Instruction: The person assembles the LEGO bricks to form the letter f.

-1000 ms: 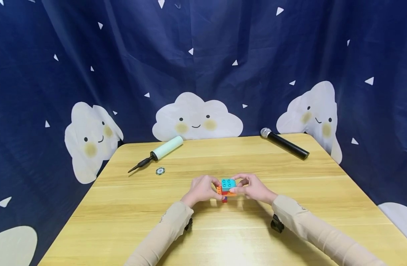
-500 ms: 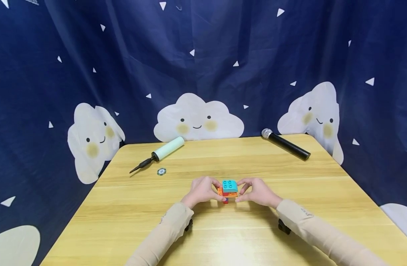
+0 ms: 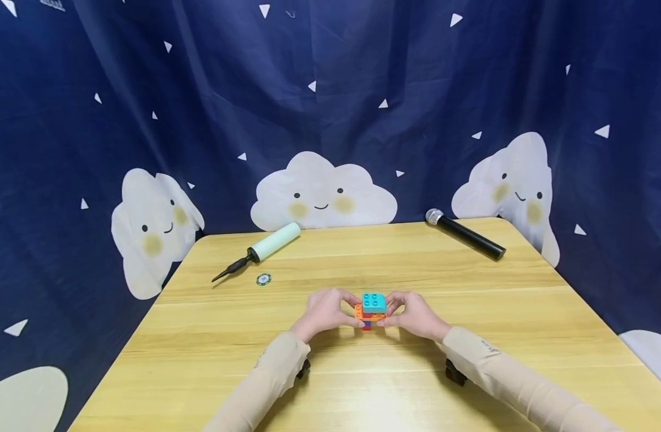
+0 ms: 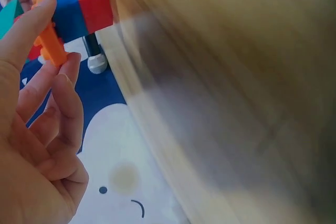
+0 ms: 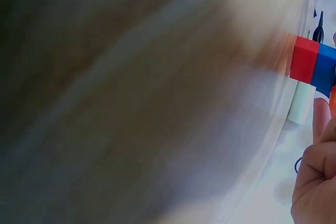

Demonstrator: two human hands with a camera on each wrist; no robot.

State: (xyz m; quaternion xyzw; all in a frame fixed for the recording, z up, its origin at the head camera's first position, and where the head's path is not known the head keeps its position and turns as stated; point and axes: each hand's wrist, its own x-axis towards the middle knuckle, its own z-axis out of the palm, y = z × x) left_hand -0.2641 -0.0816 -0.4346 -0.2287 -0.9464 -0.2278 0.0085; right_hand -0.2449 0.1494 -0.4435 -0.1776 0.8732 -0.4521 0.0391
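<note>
A stack of toy building bricks stands on the table between both hands. Its teal curved brick (image 3: 374, 302) is on top, over a red layer and a wide orange brick (image 4: 52, 45). Below the orange one come a blue brick (image 4: 71, 16) and a red brick (image 4: 96, 6) at the bottom. My left hand (image 3: 327, 311) pinches the orange brick's left end between thumb and fingers. On the opposite side, my right hand (image 3: 415, 315) pinches the orange brick's right end, fingertips just under the teal brick. In the right wrist view only the stack's lower bricks and part of that hand show.
A pale green hand pump (image 3: 273, 242) with a black nozzle lies at the back left of the wooden table (image 3: 200, 336). Near it is a round poker chip (image 3: 263, 279). A black microphone (image 3: 469, 237) lies at the back right. Behind hangs a dark blue cloud-patterned curtain (image 3: 352, 54).
My right hand has let go of the teal brick, drawn back slightly to the right, then come in again lower, at the orange brick. The left hand keeps its hold.
</note>
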